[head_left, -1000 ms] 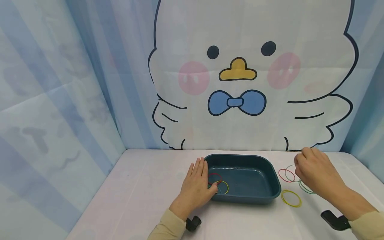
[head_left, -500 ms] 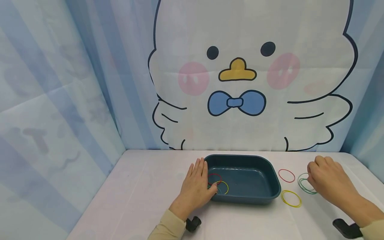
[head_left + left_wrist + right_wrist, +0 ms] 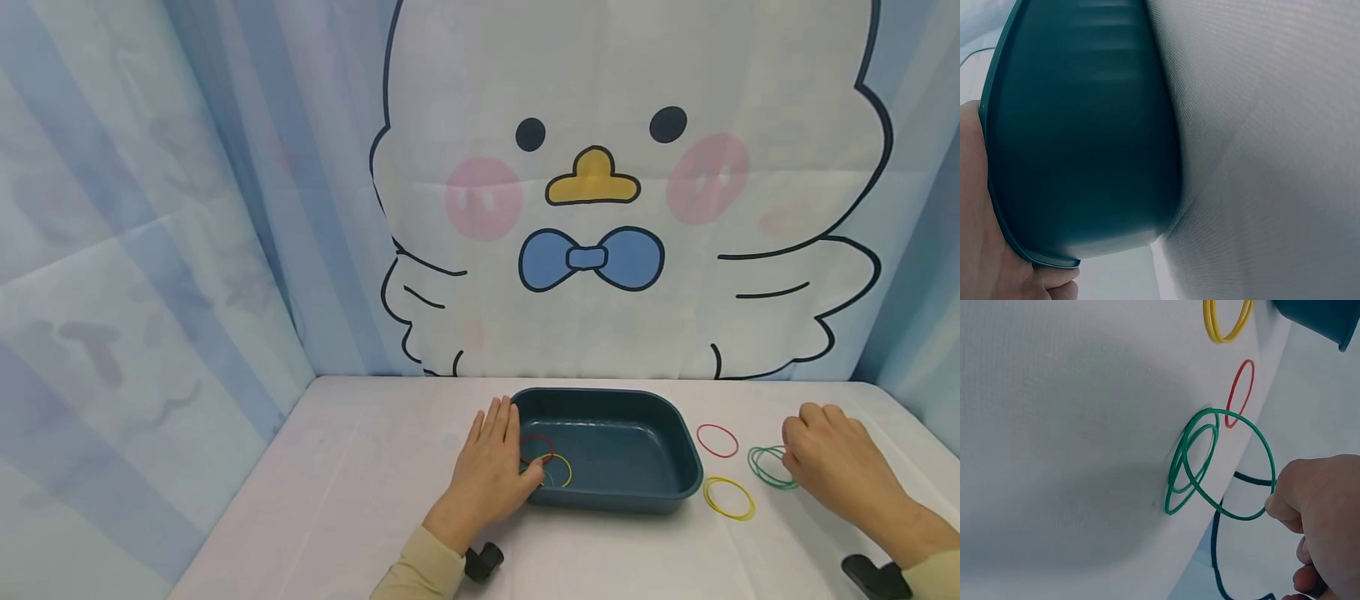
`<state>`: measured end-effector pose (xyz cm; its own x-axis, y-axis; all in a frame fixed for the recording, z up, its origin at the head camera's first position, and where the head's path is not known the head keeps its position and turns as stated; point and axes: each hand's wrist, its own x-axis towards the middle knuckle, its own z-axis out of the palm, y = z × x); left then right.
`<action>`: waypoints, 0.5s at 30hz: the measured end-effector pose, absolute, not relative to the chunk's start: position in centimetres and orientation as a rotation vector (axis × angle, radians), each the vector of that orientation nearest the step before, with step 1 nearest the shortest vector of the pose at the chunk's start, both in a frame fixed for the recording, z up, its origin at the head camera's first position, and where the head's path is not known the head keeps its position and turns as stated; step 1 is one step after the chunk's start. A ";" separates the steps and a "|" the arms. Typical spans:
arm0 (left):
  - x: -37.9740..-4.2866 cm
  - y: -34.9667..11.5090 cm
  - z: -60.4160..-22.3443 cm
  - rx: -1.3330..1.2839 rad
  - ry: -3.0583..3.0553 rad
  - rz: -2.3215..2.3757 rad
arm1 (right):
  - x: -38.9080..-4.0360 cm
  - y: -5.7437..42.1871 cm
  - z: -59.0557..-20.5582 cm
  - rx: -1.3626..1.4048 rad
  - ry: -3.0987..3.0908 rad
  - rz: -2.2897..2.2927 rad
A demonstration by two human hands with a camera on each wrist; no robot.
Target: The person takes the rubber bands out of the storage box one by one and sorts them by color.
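The left hand [image 3: 489, 467] rests along the left rim of a dark teal plastic basin [image 3: 615, 500], fingers straight and thumb over the front corner. At the right, the right hand [image 3: 840, 452] pinches a green rubber band [image 3: 1265, 441] between thumb and index finger. That band is lifted on the hand's side and overlaps other green rubber bands [image 3: 1169, 499] on the table in the right wrist view. A red rubber band [image 3: 717, 427] and yellow rubber bands [image 3: 729, 517] lie between the basin and this hand.
Inside the basin's left end lie a red rubber band [image 3: 537, 436], a yellow rubber band [image 3: 570, 472] and a green one, partly behind the thumb. A cartoon-printed curtain [image 3: 592, 325] hangs behind the white table [image 3: 337, 483]. Each wrist wears a black mount [image 3: 483, 562].
The right hand has moved right and toward the person. A green band that overlapped the red one has shifted right to the other green bands. The left hand stays put.
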<state>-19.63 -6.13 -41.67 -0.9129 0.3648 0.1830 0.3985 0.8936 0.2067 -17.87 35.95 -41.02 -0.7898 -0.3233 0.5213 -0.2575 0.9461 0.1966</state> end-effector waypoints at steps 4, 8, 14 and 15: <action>-19.6 -6.1 -41.7 -0.585 -2.927 -0.371 | -18.1 36.2 -41.4 0.395 -2.559 -0.157; -19.6 -6.1 -41.7 -0.594 -2.924 -0.385 | -18.4 36.3 -41.7 0.364 -2.592 -0.173; -19.5 -6.2 -41.6 -0.604 -2.921 -0.399 | -18.9 36.3 -42.0 0.333 -2.612 -0.199; -19.5 -6.2 -41.6 -0.604 -2.922 -0.399 | -18.9 36.3 -42.1 0.332 -2.613 -0.200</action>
<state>-19.55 -6.19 -41.64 -0.9112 0.3703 0.1804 0.4051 0.8849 0.2299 -18.93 36.27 -42.05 -0.8480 -0.2697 0.4563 -0.1972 0.9596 0.2006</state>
